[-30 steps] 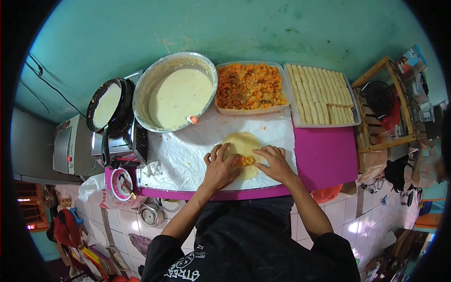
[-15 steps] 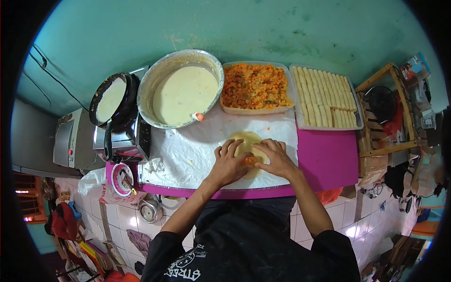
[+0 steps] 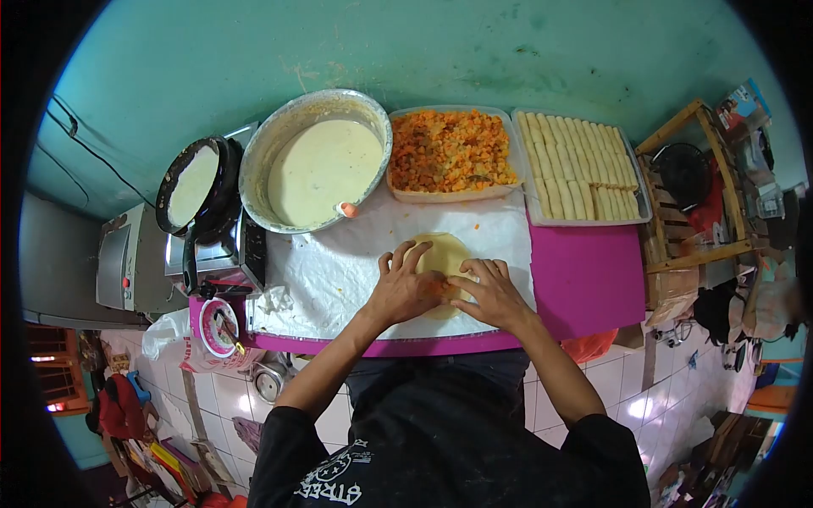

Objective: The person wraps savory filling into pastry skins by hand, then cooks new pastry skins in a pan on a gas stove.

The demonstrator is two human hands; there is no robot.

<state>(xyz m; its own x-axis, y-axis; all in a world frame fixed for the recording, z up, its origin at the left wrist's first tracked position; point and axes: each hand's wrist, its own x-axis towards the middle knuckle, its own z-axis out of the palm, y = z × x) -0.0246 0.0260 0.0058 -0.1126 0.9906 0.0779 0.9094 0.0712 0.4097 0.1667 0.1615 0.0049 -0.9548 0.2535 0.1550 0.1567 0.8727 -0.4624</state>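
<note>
A thin round yellow wrapper (image 3: pixel 444 252) lies on the white paper (image 3: pixel 330 271) covering the pink table. A little orange filling (image 3: pixel 439 289) shows at its near edge, between my hands. My left hand (image 3: pixel 401 288) and my right hand (image 3: pixel 493 292) both press on the near part of the wrapper, fingers curled over the filling and folding the wrapper's edge around it. The near half of the wrapper is hidden under my hands.
Along the back stand a metal bowl of pale batter (image 3: pixel 318 165), a tray of orange chopped filling (image 3: pixel 449 152) and a tray of finished rolls (image 3: pixel 580 169). A black pan with batter (image 3: pixel 196 188) sits on a stove at left. Bare pink table (image 3: pixel 584 275) lies at right.
My hands have closed in from the sides over the filling; far less of it shows now, and the wrapper's near edge is folded under my fingers.
</note>
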